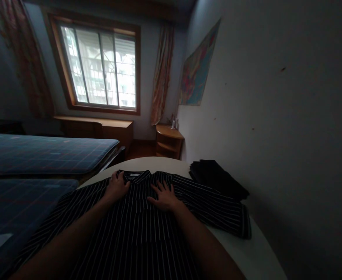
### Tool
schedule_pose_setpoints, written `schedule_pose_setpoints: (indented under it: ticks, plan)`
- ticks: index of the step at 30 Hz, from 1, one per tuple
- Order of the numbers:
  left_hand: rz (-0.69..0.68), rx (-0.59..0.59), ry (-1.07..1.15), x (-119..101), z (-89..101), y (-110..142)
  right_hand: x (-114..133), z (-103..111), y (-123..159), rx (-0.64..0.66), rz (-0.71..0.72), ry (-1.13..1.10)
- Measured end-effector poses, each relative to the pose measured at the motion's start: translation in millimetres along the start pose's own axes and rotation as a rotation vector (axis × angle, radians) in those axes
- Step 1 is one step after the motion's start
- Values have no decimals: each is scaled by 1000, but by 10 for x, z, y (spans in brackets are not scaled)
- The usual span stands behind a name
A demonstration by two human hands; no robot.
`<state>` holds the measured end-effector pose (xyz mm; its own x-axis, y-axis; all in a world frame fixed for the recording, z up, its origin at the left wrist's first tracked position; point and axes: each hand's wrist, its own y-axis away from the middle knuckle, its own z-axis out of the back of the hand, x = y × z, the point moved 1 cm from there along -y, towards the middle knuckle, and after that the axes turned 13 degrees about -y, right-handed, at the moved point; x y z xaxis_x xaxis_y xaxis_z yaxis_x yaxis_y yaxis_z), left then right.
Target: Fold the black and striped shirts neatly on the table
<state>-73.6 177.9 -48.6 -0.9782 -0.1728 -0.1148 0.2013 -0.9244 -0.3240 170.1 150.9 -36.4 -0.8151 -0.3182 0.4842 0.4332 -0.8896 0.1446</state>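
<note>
A black shirt with thin white stripes (135, 229) lies spread flat on a round white table (246, 252), collar away from me. My left hand (116, 186) rests on the shirt just below the collar on the left side, fingers curled a little against the cloth. My right hand (164, 196) lies flat on the chest of the shirt with its fingers spread. One sleeve stretches out to the right toward the table's edge.
A stack of folded dark cloth (217, 179) sits on the table at the back right, against the wall. A bed with a blue checked mattress (42, 153) stands at the left. A wooden desk and a small corner shelf (169, 140) stand under the window.
</note>
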Motion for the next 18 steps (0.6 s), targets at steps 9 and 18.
schedule_pose_setpoints:
  ticks: [9, 18]
  plan:
    - [-198, 164, -187, -389, -120, 696, 108, -64, 87, -346, 85, 93]
    - [-241, 168, -249, -262, -121, 585, 156, -426, 954, -339, 140, -73]
